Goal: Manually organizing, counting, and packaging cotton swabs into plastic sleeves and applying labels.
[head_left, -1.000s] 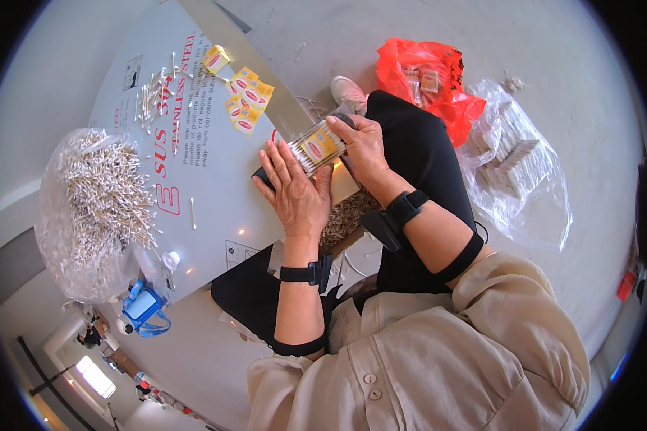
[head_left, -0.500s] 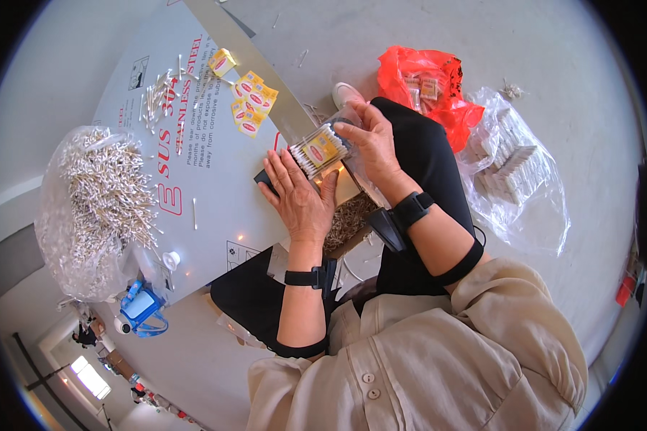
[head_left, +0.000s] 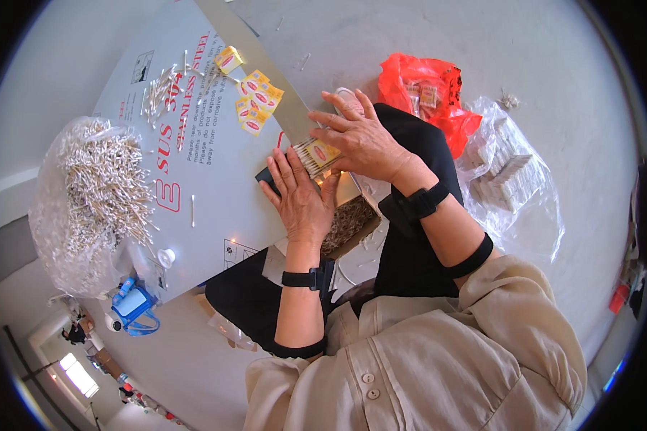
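A clear pack of cotton swabs with a yellow label lies at the table's near right edge. My left hand steadies its near end, long fingers along one side and thumb on the other. My right hand is over the pack's far end, fingers spread, thumb side against it and hiding part of it. A dark flat piece shows beneath my left fingertips. Several yellow printed cards lie farther off on the table, beside a small yellow stack.
A clear bag heaped with cotton swabs stands at left, with loose swabs beyond. An open box is below my hands. On the floor at right are a red bag and a clear bag of white packs. A blue pouch hangs near the table corner.
My right hand has let go of the pack's far end and spread its fingers over it, moving slightly toward me. My left hand has stayed in place.
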{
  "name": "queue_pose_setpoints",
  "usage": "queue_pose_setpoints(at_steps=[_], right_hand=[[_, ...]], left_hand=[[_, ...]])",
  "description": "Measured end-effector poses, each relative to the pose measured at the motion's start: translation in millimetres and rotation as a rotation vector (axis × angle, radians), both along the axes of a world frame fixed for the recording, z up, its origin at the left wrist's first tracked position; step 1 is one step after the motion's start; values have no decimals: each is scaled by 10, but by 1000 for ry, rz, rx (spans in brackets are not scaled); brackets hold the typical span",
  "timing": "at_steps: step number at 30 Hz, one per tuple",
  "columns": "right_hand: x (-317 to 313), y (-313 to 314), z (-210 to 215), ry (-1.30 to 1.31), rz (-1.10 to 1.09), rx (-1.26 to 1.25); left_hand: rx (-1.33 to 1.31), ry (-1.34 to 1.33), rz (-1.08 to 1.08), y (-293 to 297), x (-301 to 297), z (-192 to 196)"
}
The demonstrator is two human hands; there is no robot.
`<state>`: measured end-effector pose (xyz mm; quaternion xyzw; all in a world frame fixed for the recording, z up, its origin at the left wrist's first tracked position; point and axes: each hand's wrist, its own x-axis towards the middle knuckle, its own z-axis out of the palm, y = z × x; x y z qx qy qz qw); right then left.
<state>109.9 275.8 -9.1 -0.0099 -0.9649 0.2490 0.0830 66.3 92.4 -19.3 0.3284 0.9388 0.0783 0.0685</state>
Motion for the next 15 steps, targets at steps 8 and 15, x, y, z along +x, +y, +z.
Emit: queue_pose_setpoints(at_steps=[8, 15], right_hand=[[9, -31, -35, 15, 13, -65], [17, -96, -207, 171, -744, -733]], left_hand=[[-17, 7, -26, 6, -11, 13], [100, 32, 6, -30, 3, -55]])
